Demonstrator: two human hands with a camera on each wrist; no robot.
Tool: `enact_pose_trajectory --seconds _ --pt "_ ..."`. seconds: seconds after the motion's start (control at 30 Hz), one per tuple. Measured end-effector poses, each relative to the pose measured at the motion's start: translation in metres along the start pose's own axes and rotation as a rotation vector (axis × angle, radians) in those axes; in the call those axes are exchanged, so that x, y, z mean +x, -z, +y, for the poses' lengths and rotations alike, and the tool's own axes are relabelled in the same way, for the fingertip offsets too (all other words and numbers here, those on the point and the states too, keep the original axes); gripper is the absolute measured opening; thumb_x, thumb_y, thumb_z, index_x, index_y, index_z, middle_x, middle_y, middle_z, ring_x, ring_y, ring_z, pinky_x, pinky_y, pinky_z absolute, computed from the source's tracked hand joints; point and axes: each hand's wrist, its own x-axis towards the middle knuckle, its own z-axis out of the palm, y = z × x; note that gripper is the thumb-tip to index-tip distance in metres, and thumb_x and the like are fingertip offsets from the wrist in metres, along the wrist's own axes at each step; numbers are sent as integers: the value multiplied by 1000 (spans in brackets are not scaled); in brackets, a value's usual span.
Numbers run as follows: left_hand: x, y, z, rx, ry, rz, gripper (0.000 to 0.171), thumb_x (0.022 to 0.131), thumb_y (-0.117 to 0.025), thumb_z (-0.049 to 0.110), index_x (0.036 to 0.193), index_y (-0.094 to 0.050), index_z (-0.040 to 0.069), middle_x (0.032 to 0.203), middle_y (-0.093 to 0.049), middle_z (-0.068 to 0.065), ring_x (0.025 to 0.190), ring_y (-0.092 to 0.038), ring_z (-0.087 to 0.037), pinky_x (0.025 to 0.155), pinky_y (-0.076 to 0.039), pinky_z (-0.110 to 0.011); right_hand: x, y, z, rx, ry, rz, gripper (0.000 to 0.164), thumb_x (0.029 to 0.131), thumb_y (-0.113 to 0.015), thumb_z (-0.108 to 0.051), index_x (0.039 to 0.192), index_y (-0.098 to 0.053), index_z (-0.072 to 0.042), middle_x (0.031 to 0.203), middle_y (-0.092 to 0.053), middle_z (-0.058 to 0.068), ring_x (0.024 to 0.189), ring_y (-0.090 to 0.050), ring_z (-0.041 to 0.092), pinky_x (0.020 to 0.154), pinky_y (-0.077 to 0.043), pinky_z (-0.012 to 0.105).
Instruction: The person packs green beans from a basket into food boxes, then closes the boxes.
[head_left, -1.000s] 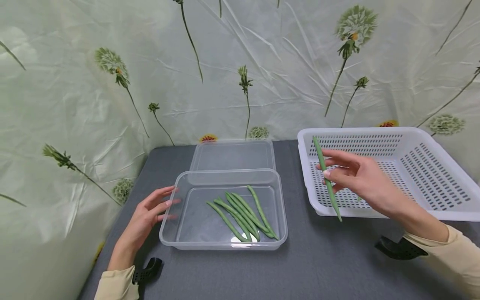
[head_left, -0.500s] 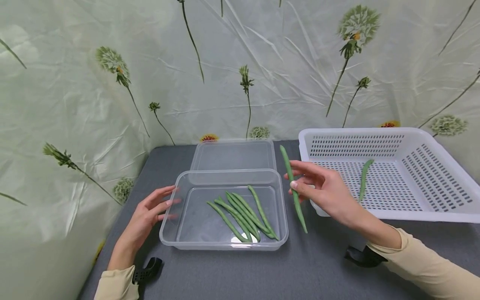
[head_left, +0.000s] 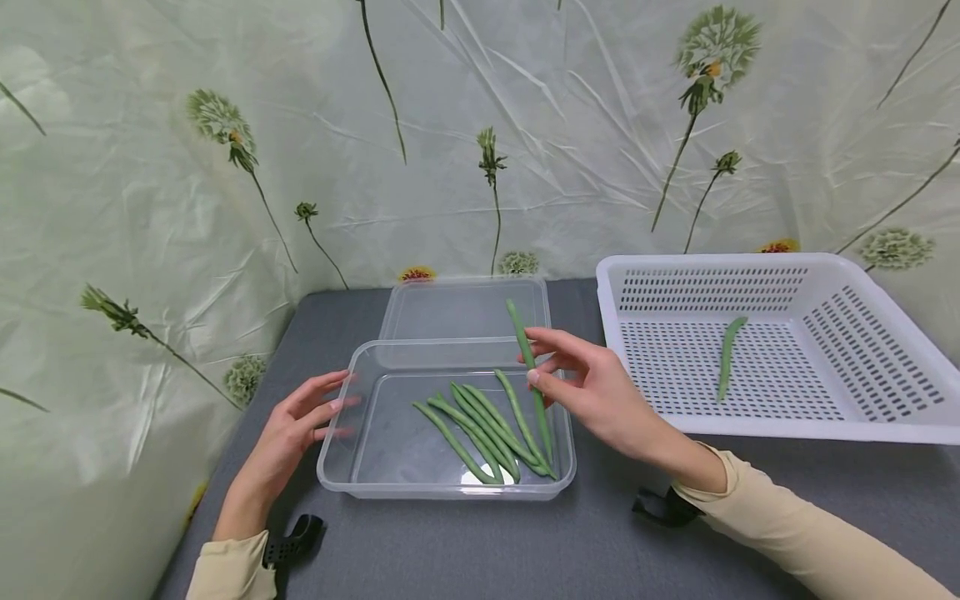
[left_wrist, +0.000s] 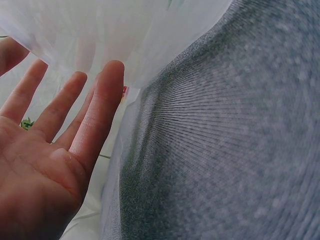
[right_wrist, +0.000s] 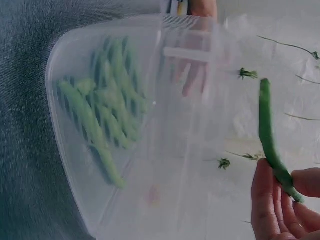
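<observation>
My right hand (head_left: 600,392) pinches one green bean (head_left: 530,358) between thumb and fingers, over the right side of a clear plastic container (head_left: 390,492). Seen from the right wrist, the pinched bean (right_wrist: 266,125) stands lengthwise above the fingertips. Inside the container several green beans (head_left: 480,425) lie side by side, mostly towards its right half. At the container's left wall is my left hand (head_left: 288,437), its fingers extended and fingertips right at the plastic. The left wrist view shows those fingers (left_wrist: 100,110) straight beside the wall.
A white perforated basket (head_left: 885,429) stands at the right with a single green bean (head_left: 726,358) in it. Behind the container lies a clear lid (head_left: 465,308) on the grey tablecloth (head_left: 480,550). A flower-printed curtain (head_left: 585,167) hangs at the back.
My right hand has carried the green bean leftwards from over the basket to over the container, uncovering the bean left in the basket. My left hand has stayed at the container's wall.
</observation>
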Motion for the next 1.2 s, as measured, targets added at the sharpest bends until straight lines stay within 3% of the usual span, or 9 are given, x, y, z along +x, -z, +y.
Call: enact_pose_trajectory --seconds 0.2,0.37,0.63,0.8,1.2 --pt "1 0 1 5 3 3 45 103 -54 16 146 -44 7 145 -47 -11 120 -58 -18 84 -57 -44 5 -9 11 -42 -77 -7 48 90 -73 -9 135 -60 -15 114 -63 7 82 -67 22 61 -58 36" --pt "1 0 1 0 -4 7 45 103 -54 15 146 -44 6 145 -46 -12 120 -58 -19 83 -58 -44 8 -15 20 -106 -100 -24 46 88 -75 -10 132 -62 -15 112 -64 6 81 -66 17 57 -56 32" --pt "0 -2 -1 -5 -11 6 45 103 -54 14 146 -44 6 146 -46 -14 120 -58 -19 83 -57 -44 9 -23 25 -271 -69 -16 43 87 -76 -12 129 -64 -13 105 -66 -2 78 -65 8 60 -53 27" --pt "-1 -3 -2 -12 -14 3 45 103 -53 13 146 -44 5 146 -47 -12 120 -58 -19 83 -57 -44 8 -24 27 -347 -44 -29 42 88 -76 -12 129 -64 -12 105 -66 1 78 -64 5 68 -55 27" --pt "0 -1 0 -2 -14 13 44 103 -53 14 145 -44 5 145 -47 -12 119 -59 -19 83 -58 -44 5 -25 31 -331 3 -42 38 90 -73 -9 126 -65 -16 107 -65 4 80 -62 4 73 -55 28"
